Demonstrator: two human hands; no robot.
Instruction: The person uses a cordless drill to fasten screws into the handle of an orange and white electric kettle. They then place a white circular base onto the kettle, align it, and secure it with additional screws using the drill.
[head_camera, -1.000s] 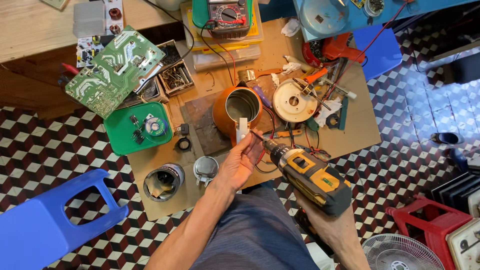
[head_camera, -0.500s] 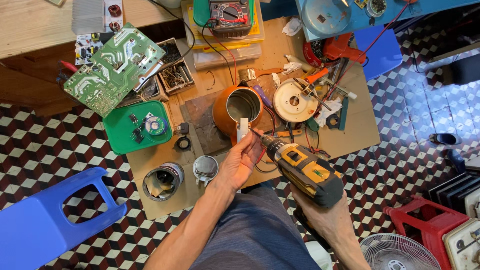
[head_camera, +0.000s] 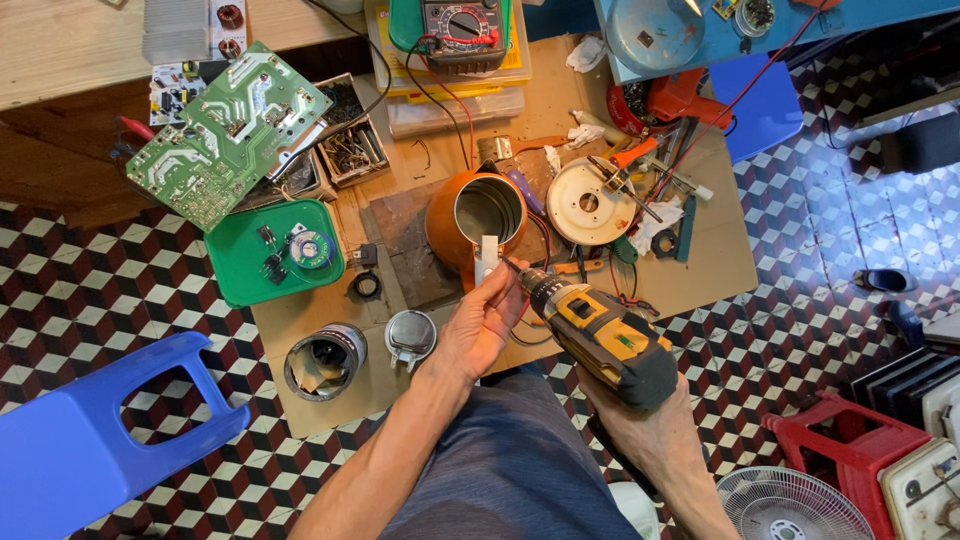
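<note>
My right hand (head_camera: 655, 440) grips a yellow and black cordless drill (head_camera: 598, 335), its bit aimed left at a small white upright part (head_camera: 488, 258). My left hand (head_camera: 483, 322) pinches that white part from below, fingers closed around it. Just behind the part lies an orange kettle body (head_camera: 452, 225) with a shiny steel interior, open end towards me. All of this sits over a low cardboard-covered work board (head_camera: 700, 270).
A green circuit board (head_camera: 228, 132), a green tray of small parts (head_camera: 272, 255), a box of screws (head_camera: 352, 150), a multimeter (head_camera: 462, 22), a round white kettle base (head_camera: 585, 202), two metal cups (head_camera: 325, 358), a blue stool (head_camera: 100, 440), a red stool (head_camera: 850, 450) and a fan (head_camera: 795, 505) surround me.
Both hands and the drill stay nearly still at the white part; the drill shifts only slightly. Nothing else on the board has moved.
</note>
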